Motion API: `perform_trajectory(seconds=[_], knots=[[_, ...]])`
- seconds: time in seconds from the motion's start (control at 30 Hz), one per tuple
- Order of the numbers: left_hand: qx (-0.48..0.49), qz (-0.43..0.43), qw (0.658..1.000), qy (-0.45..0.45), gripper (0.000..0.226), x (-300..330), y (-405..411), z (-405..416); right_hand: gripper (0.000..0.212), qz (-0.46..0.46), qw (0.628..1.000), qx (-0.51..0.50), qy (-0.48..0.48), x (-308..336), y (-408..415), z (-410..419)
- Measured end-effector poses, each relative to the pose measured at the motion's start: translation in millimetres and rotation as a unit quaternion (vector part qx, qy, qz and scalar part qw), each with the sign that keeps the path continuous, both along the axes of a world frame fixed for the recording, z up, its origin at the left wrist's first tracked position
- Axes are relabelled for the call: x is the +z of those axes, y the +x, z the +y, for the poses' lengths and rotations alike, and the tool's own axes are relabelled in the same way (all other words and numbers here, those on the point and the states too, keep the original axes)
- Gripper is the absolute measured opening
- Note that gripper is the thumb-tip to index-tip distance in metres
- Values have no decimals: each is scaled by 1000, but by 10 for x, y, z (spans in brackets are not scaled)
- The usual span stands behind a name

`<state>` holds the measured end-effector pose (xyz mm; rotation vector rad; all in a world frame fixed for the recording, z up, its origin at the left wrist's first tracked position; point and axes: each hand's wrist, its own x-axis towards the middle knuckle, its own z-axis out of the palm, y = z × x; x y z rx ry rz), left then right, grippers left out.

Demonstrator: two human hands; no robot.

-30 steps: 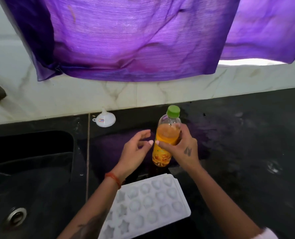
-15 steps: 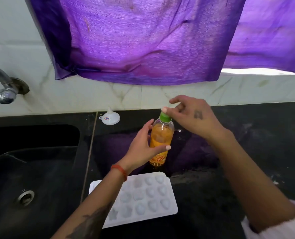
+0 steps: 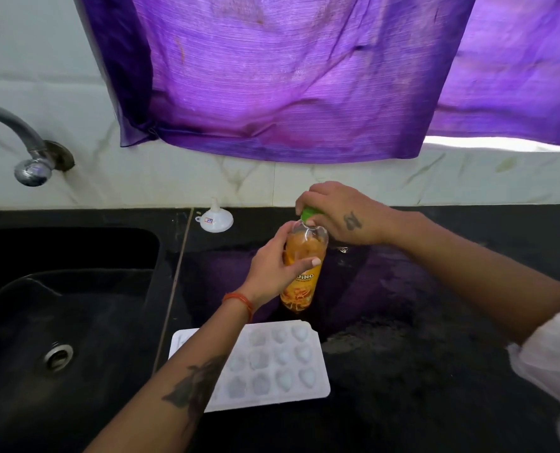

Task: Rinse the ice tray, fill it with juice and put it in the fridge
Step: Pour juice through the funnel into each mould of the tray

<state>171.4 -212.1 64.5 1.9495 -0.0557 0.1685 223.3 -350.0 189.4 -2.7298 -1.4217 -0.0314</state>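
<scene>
Ice tray [image 3: 272, 364], white, lies flat on the black counter [image 3: 419, 371], just below the spot where the juice bottle is held. Its little cups look empty. The left arm crosses over the tray's left part and hides some of it.

The juice bottle [image 3: 301, 282] stands upright above the tray, full of orange juice. The left hand [image 3: 272, 266] wraps around the middle of the bottle, with the thumb across the front and the fingers curled behind. The right hand [image 3: 337, 214] sits on top of the bottle, and its fingers pinch around the green cap [image 3: 308, 213]. The cap is on the bottle, mostly hidden by those fingers.

A small white funnel [image 3: 214, 220] sits upside down on the counter, up and to the left of the held bottle, near the wall. Further left is the black sink [image 3: 75, 289], with a silver tap [image 3: 26, 148] above it. A purple cloth [image 3: 288, 76] hangs on the wall above both hands.
</scene>
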Motion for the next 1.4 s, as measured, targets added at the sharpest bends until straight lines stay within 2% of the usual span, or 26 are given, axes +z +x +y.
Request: perform_trajectory(seconds=[0.1, 0.2, 0.27, 0.37, 0.5, 0.6, 0.7, 0.77, 0.83, 0.9, 1.0, 1.07, 1.17, 1.27, 1.4], knots=[[-25, 20, 999, -10, 67, 26, 17, 18, 30, 51, 999, -12, -2, 91, 95, -27], [3, 2, 1000, 0, 69, 42, 14, -47, 43, 10, 997, -77, -20, 63, 138, 10], [61, -15, 998, 10, 76, 25, 6, -134, 39, -15, 998, -60, -21, 24, 113, 39], [105, -42, 993, 35, 73, 26, 3, -187, 32, -37, 998, -21, -37, 24, 88, 48], [33, -21, 999, 30, 70, 104, 53, -76, 34, -37, 997, 17, -61, 112, 84, 73], [-8, 15, 1000, 20, 74, 148, 93, -5, 33, 32, 999, 17, -27, 199, 114, 60], [24, 8, 1000, 16, 83, 116, 76, -105, 44, 11, 996, -78, -37, 181, 149, 90], [88, -8, 995, 36, 81, 74, 43, -186, 44, -18, 995, -80, -54, 130, 142, 130], [116, -28, 991, 60, 74, 60, 45, -184, 34, -30, 996, -57, -59, 103, 129, 146], [82, -18, 995, 53, 71, 101, 74, -120, 26, -35, 997, -24, -60, 105, 146, 117], [18, 15, 999, 47, 71, 165, 124, -14, 34, -9, 999, -3, -46, 147, 175, 66], [-5, 36, 998, 52, 73, 191, 163, 5, 41, 23, 999, -37, -19, 166, 219, 46], [39, 23, 995, 88, 80, 170, 171, -91, 49, 2, 996, -77, -48, 139, 221, 99], [106, -28, 987, 116, 71, 157, 131, -171, 38, -36, 996, -47, -69, 119, 146, 158], [35, 3, 994, 101, 70, 234, 185, -87, 27, -19, 996, -23, -81, 172, 121, 137]])
